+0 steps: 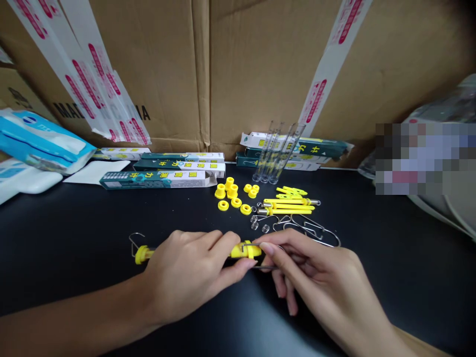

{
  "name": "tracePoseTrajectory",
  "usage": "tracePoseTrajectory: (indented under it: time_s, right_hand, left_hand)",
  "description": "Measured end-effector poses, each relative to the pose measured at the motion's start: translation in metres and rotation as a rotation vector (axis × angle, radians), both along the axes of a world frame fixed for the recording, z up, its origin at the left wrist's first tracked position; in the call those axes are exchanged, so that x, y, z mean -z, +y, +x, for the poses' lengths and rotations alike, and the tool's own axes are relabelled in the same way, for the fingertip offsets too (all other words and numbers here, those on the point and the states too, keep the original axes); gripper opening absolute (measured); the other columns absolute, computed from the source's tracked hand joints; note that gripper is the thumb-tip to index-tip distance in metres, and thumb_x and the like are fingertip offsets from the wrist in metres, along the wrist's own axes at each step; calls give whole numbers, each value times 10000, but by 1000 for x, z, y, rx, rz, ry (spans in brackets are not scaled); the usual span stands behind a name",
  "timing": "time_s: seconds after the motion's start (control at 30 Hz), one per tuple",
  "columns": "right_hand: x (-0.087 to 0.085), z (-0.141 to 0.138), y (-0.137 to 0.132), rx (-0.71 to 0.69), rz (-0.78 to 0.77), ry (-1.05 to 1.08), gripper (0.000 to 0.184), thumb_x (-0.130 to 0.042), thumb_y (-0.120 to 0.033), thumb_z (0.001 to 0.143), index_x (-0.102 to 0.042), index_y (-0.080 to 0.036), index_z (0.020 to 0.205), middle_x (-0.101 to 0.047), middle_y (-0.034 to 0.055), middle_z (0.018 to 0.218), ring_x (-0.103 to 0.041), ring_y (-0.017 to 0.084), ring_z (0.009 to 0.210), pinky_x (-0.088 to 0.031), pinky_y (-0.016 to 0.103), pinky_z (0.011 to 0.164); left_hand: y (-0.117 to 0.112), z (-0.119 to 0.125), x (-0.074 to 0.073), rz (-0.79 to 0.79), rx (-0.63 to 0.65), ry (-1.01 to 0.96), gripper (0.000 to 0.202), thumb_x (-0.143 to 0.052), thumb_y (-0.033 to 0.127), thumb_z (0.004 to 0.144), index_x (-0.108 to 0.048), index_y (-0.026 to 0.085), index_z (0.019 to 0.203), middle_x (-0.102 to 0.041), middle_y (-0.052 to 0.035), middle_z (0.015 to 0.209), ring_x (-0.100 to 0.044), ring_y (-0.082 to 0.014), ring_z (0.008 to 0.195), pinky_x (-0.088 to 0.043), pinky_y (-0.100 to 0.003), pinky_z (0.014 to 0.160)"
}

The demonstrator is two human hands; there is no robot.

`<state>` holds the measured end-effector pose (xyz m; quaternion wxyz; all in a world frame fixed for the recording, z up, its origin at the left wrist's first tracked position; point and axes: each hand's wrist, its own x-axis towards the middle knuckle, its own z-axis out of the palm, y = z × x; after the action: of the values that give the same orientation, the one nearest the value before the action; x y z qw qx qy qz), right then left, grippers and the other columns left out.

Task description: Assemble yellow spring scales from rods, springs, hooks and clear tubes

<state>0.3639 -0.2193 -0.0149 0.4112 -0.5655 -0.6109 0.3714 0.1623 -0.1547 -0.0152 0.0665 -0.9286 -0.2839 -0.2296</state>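
Observation:
My left hand is closed round a long yellow spring-scale body that lies across the black table; its yellow end with a metal hook sticks out to the left of the hand. My right hand pinches a thin metal wire piece at the scale's right end, fingertips touching the yellow part. Just behind the hands lie yellow caps and rings, yellow scale rods, small springs and bent wire hooks.
Clear plastic tubes lean against green-and-white boxes at the back. More such boxes lie to the left, beside blue-white packets. A cardboard wall with taped strips closes the back. A bag lies at the right edge.

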Motion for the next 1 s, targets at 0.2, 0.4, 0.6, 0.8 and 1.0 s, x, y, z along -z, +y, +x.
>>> tracePoseTrajectory:
  time_s: [0.2, 0.4, 0.6, 0.8, 1.0]
  right_hand:
    - [0, 6, 12, -116, -62, 167, 272, -571, -446, 999, -677, -201, 947, -624, -26, 618, -622, 104, 430, -515, 202, 447]
    - [-2, 4, 10, -103, -64, 234, 252, -621, -437, 969, -697, -201, 927, -607, 5, 753, -561, 97, 527, -524, 196, 458]
    - [-6, 8, 9, -9, -105, 499, 243, -710, -428, 910, -714, -194, 845, -602, 6, 740, -473, 81, 518, -426, 165, 395]
    - [-6, 13, 15, 16, -145, 681, 220, -769, -394, 865, -720, -184, 820, -583, -8, 662, -403, 68, 486, -331, 153, 371]
    - [-6, 10, 11, -31, -193, 627, 249, -746, -422, 884, -724, -177, 848, -577, -18, 646, -400, 60, 471, -311, 160, 379]
  left_hand:
    - [-1, 0, -3, -146, -21, -69, 454, -366, 529, 1053, -610, 210, 840, -679, 53, 635, -659, -148, 469, -395, -296, 440]
    - [2, -1, -5, -161, 3, -128, 546, -394, 705, 957, -597, 200, 907, -722, 56, 741, -717, -135, 586, -451, -272, 510]
    - [5, -2, -7, 12, 49, -183, 435, -411, 583, 1019, -568, 182, 958, -700, 40, 751, -686, -129, 579, -459, -269, 537]
    - [3, -2, -11, 95, 56, -114, 338, -355, 397, 1083, -576, 197, 923, -692, 4, 775, -648, -155, 565, -453, -292, 531]
    - [1, -3, -8, 56, 76, -61, 237, -410, 323, 1057, -588, 178, 1004, -701, -3, 735, -670, -196, 547, -448, -325, 500]
